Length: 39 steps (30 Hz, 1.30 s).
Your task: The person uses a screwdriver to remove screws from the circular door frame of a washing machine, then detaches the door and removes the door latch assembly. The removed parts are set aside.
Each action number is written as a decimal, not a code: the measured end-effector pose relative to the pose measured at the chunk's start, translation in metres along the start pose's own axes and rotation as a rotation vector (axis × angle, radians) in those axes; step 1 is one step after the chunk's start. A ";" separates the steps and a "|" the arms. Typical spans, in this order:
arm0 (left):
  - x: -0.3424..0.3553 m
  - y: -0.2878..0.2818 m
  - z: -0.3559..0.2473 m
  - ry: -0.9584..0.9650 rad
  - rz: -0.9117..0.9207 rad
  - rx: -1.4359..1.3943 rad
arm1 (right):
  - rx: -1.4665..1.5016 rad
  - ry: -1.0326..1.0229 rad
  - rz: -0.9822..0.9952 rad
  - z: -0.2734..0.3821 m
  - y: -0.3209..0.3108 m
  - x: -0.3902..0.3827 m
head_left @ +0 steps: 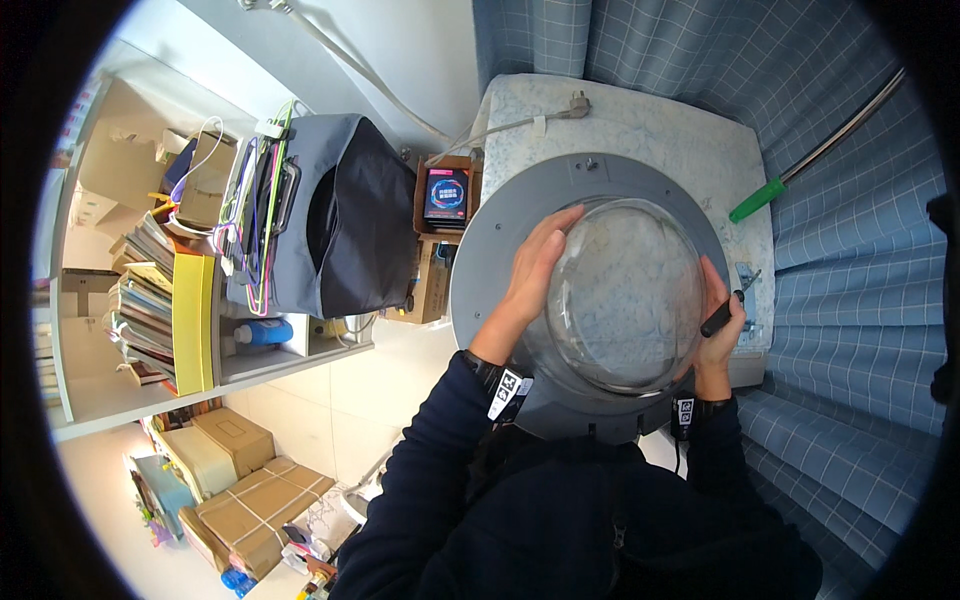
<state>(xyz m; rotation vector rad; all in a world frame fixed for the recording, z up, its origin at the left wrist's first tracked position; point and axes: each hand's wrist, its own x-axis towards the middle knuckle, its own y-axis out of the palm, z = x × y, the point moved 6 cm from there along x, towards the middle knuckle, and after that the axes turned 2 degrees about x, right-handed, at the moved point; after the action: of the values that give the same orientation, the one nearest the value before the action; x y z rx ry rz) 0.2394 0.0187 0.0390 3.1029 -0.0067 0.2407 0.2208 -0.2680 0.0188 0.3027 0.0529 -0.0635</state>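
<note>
A clear glass door bowl [628, 300] sits in a round grey door ring [490, 240], like that of a washing machine door. Along the left side of the glass lies my left hand [537, 270], its fingers stretched and pressed against the bowl. My right hand [718, 335] is at the bowl's right side, with its fingers behind the edge. It also grips a black-handled screwdriver [720, 315]. Just beyond that hand, small metal parts [748, 278] lie on the pale patterned top [640, 110]. A long metal rod with a green handle [757, 200] rests at the right edge.
A plug with a grey cord [575, 108] lies at the back of the top. Blue checked curtains [850, 330] hang at the right. To the left stand a dark fabric bin [370, 210], hangers [255, 220], a bookshelf [290, 375] and cardboard boxes [260, 510].
</note>
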 end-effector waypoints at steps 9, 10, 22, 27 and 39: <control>-0.002 0.005 -0.011 0.044 -0.009 -0.003 | 0.011 -0.044 0.014 0.006 -0.001 -0.003; -0.002 0.005 -0.010 0.032 -0.007 -0.017 | 0.017 -0.027 -0.008 0.004 -0.004 -0.003; 0.000 0.005 0.002 -0.122 0.114 -0.193 | -0.098 -0.093 -0.230 0.000 -0.022 -0.002; 0.001 0.010 -0.010 -0.183 0.129 -0.176 | -0.211 -0.123 -0.292 0.003 -0.024 -0.004; -0.116 -0.141 0.033 -0.579 -0.294 0.204 | -0.325 0.394 -0.443 0.028 -0.128 -0.068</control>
<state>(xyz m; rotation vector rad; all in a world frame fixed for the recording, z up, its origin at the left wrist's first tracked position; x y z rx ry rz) 0.1311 0.1585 -0.0151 3.1817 0.4797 -0.7001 0.1452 -0.3950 0.0113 -0.0306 0.5166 -0.4308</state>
